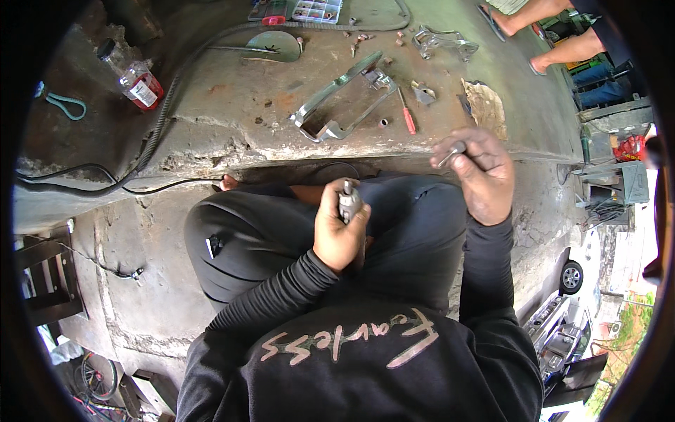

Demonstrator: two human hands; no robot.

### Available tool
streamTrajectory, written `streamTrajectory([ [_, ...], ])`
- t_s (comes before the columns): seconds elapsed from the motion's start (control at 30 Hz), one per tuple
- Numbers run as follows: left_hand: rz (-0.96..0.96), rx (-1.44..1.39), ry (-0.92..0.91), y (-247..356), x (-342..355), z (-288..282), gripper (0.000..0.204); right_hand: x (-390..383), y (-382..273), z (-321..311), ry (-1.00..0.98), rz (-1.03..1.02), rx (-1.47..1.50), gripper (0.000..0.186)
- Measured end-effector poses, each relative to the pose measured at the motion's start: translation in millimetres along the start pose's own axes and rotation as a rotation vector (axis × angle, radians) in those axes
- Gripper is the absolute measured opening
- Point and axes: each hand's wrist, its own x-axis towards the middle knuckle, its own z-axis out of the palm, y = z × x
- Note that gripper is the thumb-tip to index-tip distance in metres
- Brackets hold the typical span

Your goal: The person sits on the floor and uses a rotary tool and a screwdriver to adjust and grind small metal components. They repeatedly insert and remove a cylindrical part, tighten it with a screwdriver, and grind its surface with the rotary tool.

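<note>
In front of my lap, my left hand (337, 238) is wrapped round a silver rotary hand tool (346, 204), its narrow nose pointing up and away. The rest of its body is hidden by my fingers. To the right, raised above my knee, my right hand (485, 174) pinches a small metal bit (453, 152) with a thin shank and a thicker, rounded end. The two pieces are well apart. Beyond my hands, on the worn concrete ledge, lie an open metal frame (336, 87), a red-handled screwdriver (409, 121) and a short metal ring (383, 123).
A metal bracket (423, 94), another cast part (444, 45), a round plate (278, 46) and a compartment box (316, 10) lie farther back. A bottle of red liquid (144, 88) and a ribbed hose (166, 98) are left. Another person's foot (496, 22) shows far right.
</note>
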Motion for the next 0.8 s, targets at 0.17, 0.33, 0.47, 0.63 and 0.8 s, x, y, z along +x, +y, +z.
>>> streamTrajectory([
  [0.17, -0.054, 0.006, 0.202, -12.4, 13.0, -22.0, 0.036, -12.1, 21.6, 18.8, -0.025, 0.042, 0.013, 0.025],
  [0.33, -0.113, -0.013, 0.25, 7.5, 8.5, -35.1, 0.03, -18.2, 32.8, 17.7, -0.096, 0.011, -0.14, 0.024],
  [0.47, -0.036, 0.115, 0.279, 33.6, -0.3, -50.6, 0.04, -20.8, 54.9, 12.9, -0.06, 0.043, -0.024, 0.026],
  [0.63, -0.034, 0.481, 0.114, 45.3, -16.5, -67.0, 0.045, -27.3, 105.6, -1.5, -0.003, 0.218, 0.125, 0.025],
  [0.8, 0.097, 0.72, 0.109, 53.2, -10.7, -57.5, 0.045, -24.7, 130.4, -10.3, 0.159, 0.218, 0.243, 0.022],
])
